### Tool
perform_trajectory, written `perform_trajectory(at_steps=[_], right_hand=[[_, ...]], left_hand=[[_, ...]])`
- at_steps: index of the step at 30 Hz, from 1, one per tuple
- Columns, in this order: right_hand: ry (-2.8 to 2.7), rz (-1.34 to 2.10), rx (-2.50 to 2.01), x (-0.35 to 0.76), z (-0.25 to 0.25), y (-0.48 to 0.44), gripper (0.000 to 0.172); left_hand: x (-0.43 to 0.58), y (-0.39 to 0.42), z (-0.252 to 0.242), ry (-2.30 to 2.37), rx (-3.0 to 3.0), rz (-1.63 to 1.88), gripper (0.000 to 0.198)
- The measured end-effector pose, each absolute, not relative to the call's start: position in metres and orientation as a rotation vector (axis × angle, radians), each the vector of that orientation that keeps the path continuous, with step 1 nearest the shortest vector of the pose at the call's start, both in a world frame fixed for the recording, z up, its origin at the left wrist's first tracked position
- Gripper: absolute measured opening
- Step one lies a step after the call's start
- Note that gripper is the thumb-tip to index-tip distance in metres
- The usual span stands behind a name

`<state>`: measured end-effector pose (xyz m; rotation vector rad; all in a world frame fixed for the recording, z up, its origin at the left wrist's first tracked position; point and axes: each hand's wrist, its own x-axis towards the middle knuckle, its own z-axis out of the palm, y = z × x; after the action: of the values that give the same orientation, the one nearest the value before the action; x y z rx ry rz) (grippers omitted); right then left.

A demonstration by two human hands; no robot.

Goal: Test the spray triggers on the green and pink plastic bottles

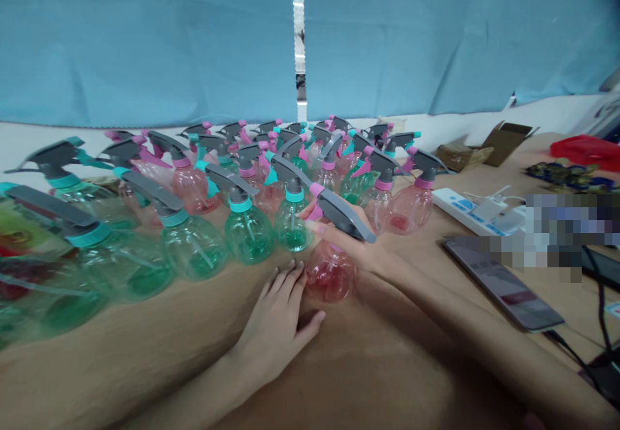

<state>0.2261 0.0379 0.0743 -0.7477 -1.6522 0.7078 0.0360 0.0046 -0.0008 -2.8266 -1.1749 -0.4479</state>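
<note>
Gripping the pink spray bottle (332, 276) by its neck, my right hand (361, 249) is curled shut just under the grey trigger head (341, 214), fingers wrapped round the pink collar. Bottle stands upright on the tabletop (387, 365), right in front of both hands, at the near edge of the packed rows.

Handling, my guess: thin clear plastic, looks empty or nearly so, so v. light and easy to tip. Belly is smooth and rounded, prob. dents if squeezed. Neck under the sprayer is the stiff part and the best hold. The long trigger head juts out to the right and could catch on neighbours.

Left hand (279, 317) lies flat, palm down, fingers loosely spread, holding nothing. Its fingertips sit just beside the bottle's belly; touching or not, can't tell.

Green bottles (247, 233) stand just beyond the left fingertips, close-packed. Phone (504, 285) and power strip (460, 205) lie off to the right of my right arm.
</note>
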Motion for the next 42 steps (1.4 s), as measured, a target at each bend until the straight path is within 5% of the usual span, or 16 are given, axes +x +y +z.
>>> perform_trajectory(at_steps=[25,42], right_hand=[[-1.694,0.636,-0.857,0.2291,0.0806,0.0319,0.012],[-1.701,0.594,-0.908,0.2304,0.0786,0.0308,0.026]], left_hand=[[0.0366,0.0036,0.0021,-1.166,-2.859,-0.435,0.053],[0.0372,0.0037,0.0017,-1.164,-2.861,-0.434,0.054]])
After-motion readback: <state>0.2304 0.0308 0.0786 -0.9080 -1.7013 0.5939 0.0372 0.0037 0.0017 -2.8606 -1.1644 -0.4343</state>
